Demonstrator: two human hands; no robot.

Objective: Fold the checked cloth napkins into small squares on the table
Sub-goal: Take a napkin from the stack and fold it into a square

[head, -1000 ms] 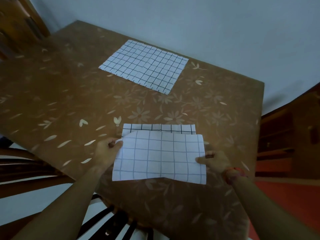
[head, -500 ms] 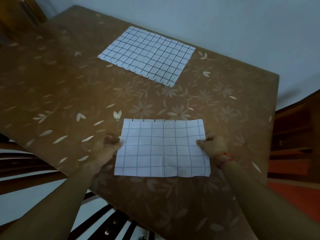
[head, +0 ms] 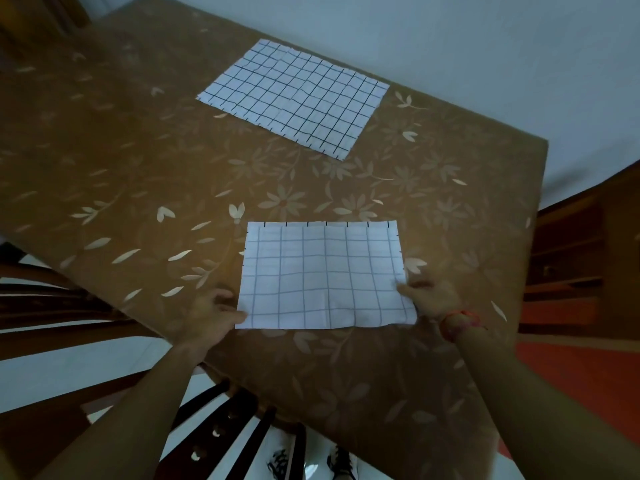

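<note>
The white, grid-checked folded napkin [head: 323, 277] lies flat near the front edge of the counter. It is doubled once into a wide rectangle with its paler side up, and a thin strip of the lower layer, marked with black ticks, peeks out along the far edge. The step in hand looks like the second fold, side over side. It should go best if that small offset is squared first, both layers are lifted together, the short edges are matched before any pressing, and the crease is smoothed outward from the middle. The left hand [head: 211, 315] is at the near-left corner. The right hand [head: 433, 299], with a red thread band [head: 460, 315] on its wrist, is at the right edge just above the near-right corner. The fingers [head: 403, 289] of each hand are curled and seem to pinch the cloth, though the light is dim. Around them, a pale blue-white wall [head: 450, 46] backs the large brown counter [head: 138, 161] with its flower-and-leaf printed cover. A second white, black-checked unfolded napkin [head: 294, 98] lies spread flat well apart at the far side, and dark wooden chair slats [head: 221, 431] show below the near edge.
</note>
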